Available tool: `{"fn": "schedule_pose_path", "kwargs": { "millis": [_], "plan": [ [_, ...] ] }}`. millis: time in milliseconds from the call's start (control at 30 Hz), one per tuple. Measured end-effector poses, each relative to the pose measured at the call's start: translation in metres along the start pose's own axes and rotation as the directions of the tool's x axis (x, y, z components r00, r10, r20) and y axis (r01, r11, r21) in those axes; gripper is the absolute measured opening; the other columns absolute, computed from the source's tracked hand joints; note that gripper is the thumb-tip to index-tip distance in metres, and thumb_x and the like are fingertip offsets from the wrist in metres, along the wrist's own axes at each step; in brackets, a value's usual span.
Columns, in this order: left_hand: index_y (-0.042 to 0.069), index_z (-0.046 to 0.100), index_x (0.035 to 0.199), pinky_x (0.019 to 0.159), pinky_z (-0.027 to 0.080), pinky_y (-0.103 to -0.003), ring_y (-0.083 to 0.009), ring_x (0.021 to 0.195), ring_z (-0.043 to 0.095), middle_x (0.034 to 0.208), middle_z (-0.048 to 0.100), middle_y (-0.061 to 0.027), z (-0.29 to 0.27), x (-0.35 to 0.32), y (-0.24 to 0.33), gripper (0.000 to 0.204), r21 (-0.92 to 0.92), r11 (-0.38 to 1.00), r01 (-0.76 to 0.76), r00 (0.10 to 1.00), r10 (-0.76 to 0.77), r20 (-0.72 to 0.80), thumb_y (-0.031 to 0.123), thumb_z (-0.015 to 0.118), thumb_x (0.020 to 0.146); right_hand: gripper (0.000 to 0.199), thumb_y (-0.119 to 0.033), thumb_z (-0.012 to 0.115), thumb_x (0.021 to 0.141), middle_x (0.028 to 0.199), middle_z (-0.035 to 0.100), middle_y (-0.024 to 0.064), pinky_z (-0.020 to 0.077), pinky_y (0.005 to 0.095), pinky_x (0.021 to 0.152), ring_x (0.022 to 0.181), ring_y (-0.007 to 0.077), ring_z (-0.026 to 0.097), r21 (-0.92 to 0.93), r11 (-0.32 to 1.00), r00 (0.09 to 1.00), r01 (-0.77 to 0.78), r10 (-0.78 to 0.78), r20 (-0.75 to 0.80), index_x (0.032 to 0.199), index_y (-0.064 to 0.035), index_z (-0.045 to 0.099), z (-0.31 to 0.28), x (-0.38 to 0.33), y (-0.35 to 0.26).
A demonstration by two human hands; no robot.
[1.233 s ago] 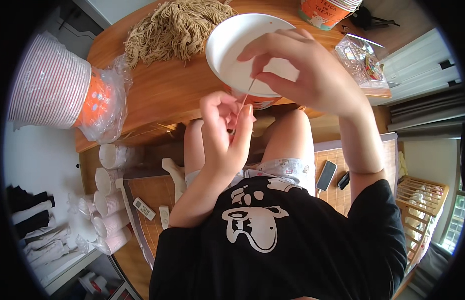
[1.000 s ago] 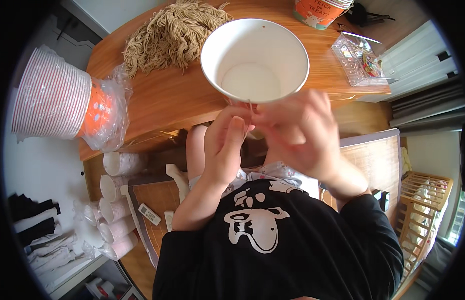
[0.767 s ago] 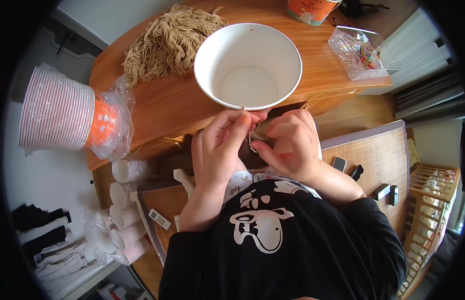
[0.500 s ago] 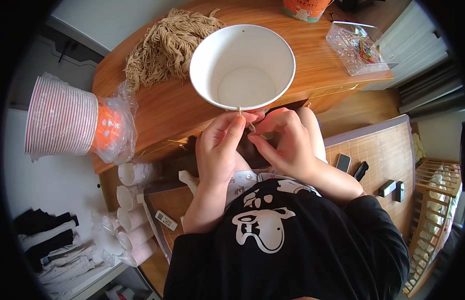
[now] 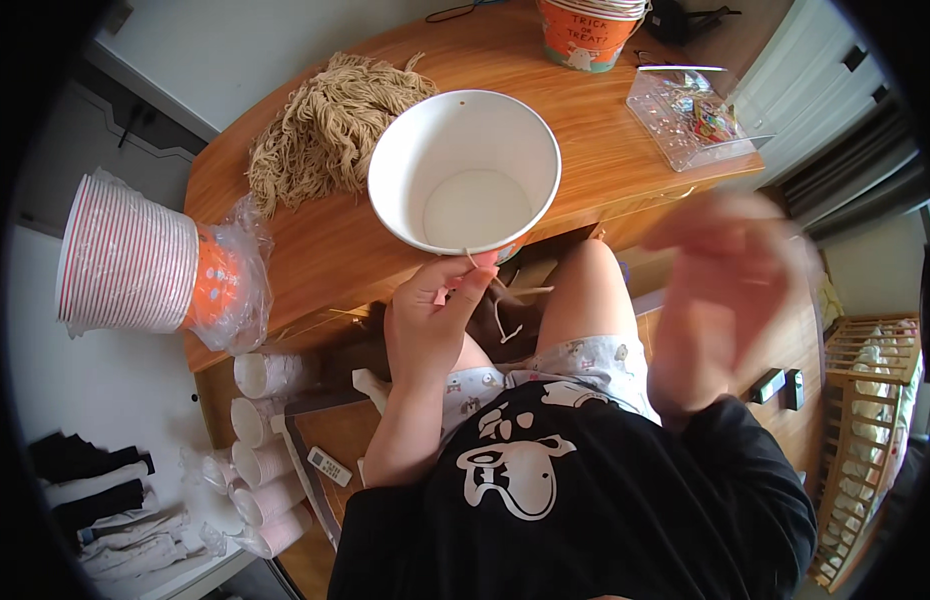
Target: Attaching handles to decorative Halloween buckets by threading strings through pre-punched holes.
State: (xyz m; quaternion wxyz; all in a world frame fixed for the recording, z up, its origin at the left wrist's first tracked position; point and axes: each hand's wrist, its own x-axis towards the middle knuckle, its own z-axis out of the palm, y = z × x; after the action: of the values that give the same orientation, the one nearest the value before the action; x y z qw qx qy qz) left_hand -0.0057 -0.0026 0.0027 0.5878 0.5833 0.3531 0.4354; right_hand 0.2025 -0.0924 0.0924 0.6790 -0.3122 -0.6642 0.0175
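A white-lined paper bucket point(image 5: 405, 190) stands at the front edge of the wooden desk, its mouth tilted up toward me. My left hand point(image 5: 428, 325) is at its near rim, thumb and fingers pinched on a thin beige cord point(image 5: 505, 328). The cord goes through a hole by the rim, and its loose end dangles below my fingertips. Off to the right, above the floor and away from the bucket, my right hand point(image 5: 725, 290) is smeared by motion; its fingers cannot be made out. Behind the bucket lies a heap of beige cords point(image 5: 330, 130).
Plastic-wrapped stacked buckets point(image 5: 130, 260) stand at the desk's left end. Orange buckets point(image 5: 590, 35) and a clear tray point(image 5: 695, 120) of small colourful items are at the back right. More wrapped stacks point(image 5: 265, 465) stand on the floor at left; a wooden crib point(image 5: 865, 440) is at right.
My right hand has left the cord and swung far right, away from my left hand. My left hand stays pinched at the rim. The cord's loose end now hangs free.
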Motion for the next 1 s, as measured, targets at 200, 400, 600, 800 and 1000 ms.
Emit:
{"fn": "schedule_pose_path", "kwargs": {
  "millis": [200, 400, 600, 800, 1000],
  "plan": [
    [-0.002, 0.073, 0.111, 0.089, 0.051, -0.026, -0.0118, 0.094, 0.067, 0.104, 0.075, -0.0085, 0.001, 0.003, -0.001, 0.022, -0.169, 0.984, -0.060, 0.996, 0.071, 0.059, 0.013, 0.073, 0.095, 0.067, -0.048, 0.044, 0.104, 0.161, 0.023, 0.0269, 0.0417, 0.0589, 0.104, 0.133, 0.0435, 0.045, 0.214, 0.942, 0.920, 0.259, -0.173, -0.352, 0.161, -0.0189, 0.024, 0.018, 0.048, -0.042],
    [-0.002, 0.072, 0.113, 0.089, 0.052, -0.026, -0.0134, 0.095, 0.068, 0.105, 0.075, -0.0117, 0.004, 0.004, -0.002, 0.022, -0.271, 0.962, 0.033, 0.997, -0.012, 0.082, 0.010, 0.072, 0.095, 0.039, -0.011, 0.077, 0.084, 0.111, 0.057, 0.0179, 0.0458, 0.0383, 0.083, 0.096, 0.0303, 0.057, -0.299, 0.923, 0.915, -0.243, 0.320, 0.244, 0.110, -0.0017, 0.050, 0.030, -0.036, 0.000],
    [-0.004, 0.070, 0.117, 0.095, 0.055, -0.030, -0.0186, 0.102, 0.070, 0.112, 0.073, -0.0138, 0.006, 0.000, -0.007, 0.026, -0.395, 0.919, 0.017, 0.999, 0.001, 0.044, 0.009, 0.071, 0.095, 0.047, -0.010, 0.082, 0.082, 0.105, 0.063, 0.0112, 0.0484, 0.0372, 0.080, 0.093, 0.0271, 0.060, -0.203, 0.890, 0.883, -0.409, 0.442, 0.160, 0.115, -0.0017, 0.049, 0.072, -0.105, 0.036],
    [-0.003, 0.071, 0.116, 0.095, 0.054, -0.031, -0.0190, 0.102, 0.070, 0.112, 0.073, -0.0143, 0.009, 0.001, -0.005, 0.024, -0.418, 0.906, 0.068, 0.997, -0.041, 0.072, 0.010, 0.071, 0.096, 0.053, -0.005, 0.082, 0.082, 0.102, 0.064, 0.0119, 0.0519, 0.0326, 0.073, 0.090, 0.0217, 0.065, -0.204, 0.881, 0.890, -0.427, 0.450, 0.077, 0.116, -0.0003, 0.041, 0.074, -0.085, 0.038],
    [-0.004, 0.071, 0.116, 0.093, 0.053, -0.030, -0.0190, 0.101, 0.069, 0.112, 0.073, -0.0155, 0.011, 0.001, 0.000, 0.026, -0.394, 0.915, 0.089, 0.996, -0.074, 0.053, 0.011, 0.071, 0.096, 0.041, 0.002, 0.073, 0.089, 0.102, 0.064, 0.0130, 0.0549, 0.0252, 0.066, 0.086, 0.0149, 0.069, 0.081, 0.865, 0.869, -0.495, 0.493, 0.046, 0.115, -0.0006, 0.043, 0.070, -0.088, 0.041]
  ]
}}
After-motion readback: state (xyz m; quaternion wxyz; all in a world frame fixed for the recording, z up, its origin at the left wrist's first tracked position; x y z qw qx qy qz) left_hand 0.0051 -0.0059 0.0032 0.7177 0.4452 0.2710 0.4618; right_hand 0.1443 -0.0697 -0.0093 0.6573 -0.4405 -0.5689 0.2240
